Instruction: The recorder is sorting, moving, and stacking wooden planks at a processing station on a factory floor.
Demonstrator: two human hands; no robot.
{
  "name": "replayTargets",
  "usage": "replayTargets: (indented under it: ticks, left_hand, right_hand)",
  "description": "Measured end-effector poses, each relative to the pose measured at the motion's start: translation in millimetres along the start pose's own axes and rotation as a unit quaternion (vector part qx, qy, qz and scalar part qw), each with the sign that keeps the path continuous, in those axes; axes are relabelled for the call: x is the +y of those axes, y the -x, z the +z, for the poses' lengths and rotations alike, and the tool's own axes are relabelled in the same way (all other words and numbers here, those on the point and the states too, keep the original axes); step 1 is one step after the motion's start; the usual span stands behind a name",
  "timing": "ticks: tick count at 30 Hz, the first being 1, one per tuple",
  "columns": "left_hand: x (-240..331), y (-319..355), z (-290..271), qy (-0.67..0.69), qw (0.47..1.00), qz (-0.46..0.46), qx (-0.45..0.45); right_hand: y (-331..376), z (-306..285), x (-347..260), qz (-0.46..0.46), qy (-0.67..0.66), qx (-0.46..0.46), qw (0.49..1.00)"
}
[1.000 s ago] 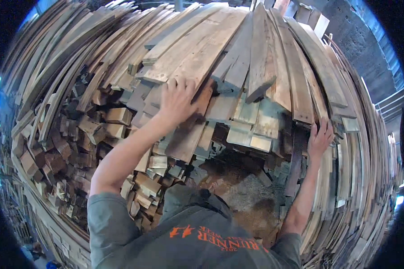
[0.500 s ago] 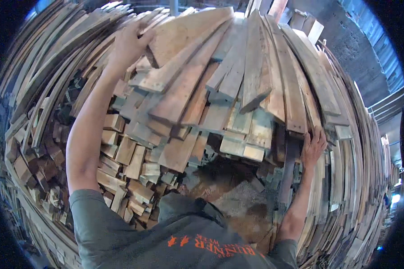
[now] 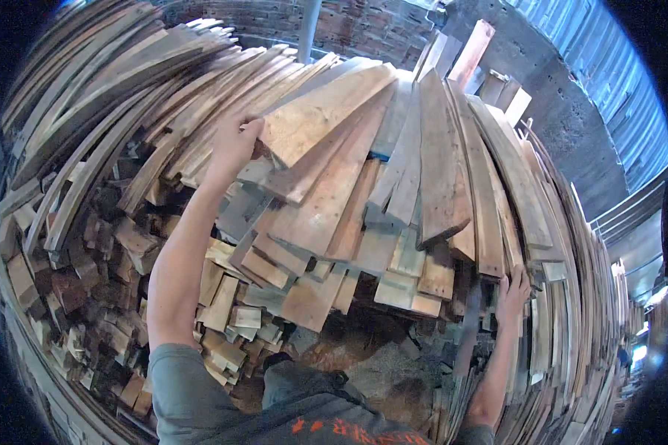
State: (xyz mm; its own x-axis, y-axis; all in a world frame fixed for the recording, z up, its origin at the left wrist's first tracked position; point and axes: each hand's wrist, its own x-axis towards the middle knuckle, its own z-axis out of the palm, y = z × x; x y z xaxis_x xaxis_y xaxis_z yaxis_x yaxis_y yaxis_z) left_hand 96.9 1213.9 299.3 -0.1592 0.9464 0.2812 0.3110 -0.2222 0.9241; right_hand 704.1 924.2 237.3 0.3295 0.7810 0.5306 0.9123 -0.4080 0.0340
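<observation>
A wide, pale wooden board (image 3: 332,111) lies at a slant on top of the lumber pile, its near end towards me. My left hand (image 3: 239,142) is closed at that end's left corner, fingers curled around the edge; part of the grip is hidden. Further right, my right hand (image 3: 513,291) rests with stretched fingers against the near end of a long, narrow plank (image 3: 485,215). Between my hands several weathered planks fan out, among them a grey-brown plank (image 3: 441,159) with a dark, broken end.
Stacked long boards (image 3: 89,96) fill the left side, and cut block ends (image 3: 226,304) show below my left arm. More upright-looking lumber (image 3: 571,297) lines the right. A concrete wall (image 3: 564,111) and a thin pole (image 3: 309,30) stand behind the pile.
The view has tilted up, so the pile sits lower in the picture. My left hand's fingers, spread over the wide board's edge before, are now curled on its corner. My right hand stays at the plank end.
</observation>
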Motion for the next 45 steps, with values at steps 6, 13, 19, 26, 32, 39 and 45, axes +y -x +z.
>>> replayTargets:
  ticks: [6, 13, 19, 26, 32, 39, 45]
  left_hand:
    - [-38.5, -5.1, -0.9, 0.183, 0.973, -0.125, -0.063]
    - [-39.5, 6.8, 23.3, 0.024, 0.993, 0.049, -0.103]
    - [-34.2, 47.3, 20.8, -0.178, 0.955, 0.225, -0.075]
    - [48.2, 132.0, 37.1, -0.05, 0.938, 0.247, -0.237]
    - [92.2, 168.5, 57.3, 0.096, 0.931, 0.104, -0.337]
    - [141.6, 197.7, 140.8, 0.386, 0.796, -0.16, -0.438]
    - [177.6, 240.6, 239.1, 0.497, 0.59, -0.374, -0.515]
  right_hand:
    - [-6.9, 8.1, 14.1, -0.018, -0.013, 0.008, 1.0]
    - [-6.5, -12.0, 6.5, 0.011, 0.082, -0.026, 0.996]
    - [-15.8, -66.1, -182.8, 0.161, -0.416, 0.128, 0.886]
    - [-59.7, -36.7, -275.1, 0.227, -0.339, -0.021, 0.913]
    - [-55.9, -31.4, -251.0, 0.15, -0.317, 0.145, 0.925]
    - [16.2, -250.1, -169.1, 0.168, -0.438, 0.046, 0.882]
    - [124.7, -377.1, -75.6, 0.268, -0.503, 0.18, 0.802]
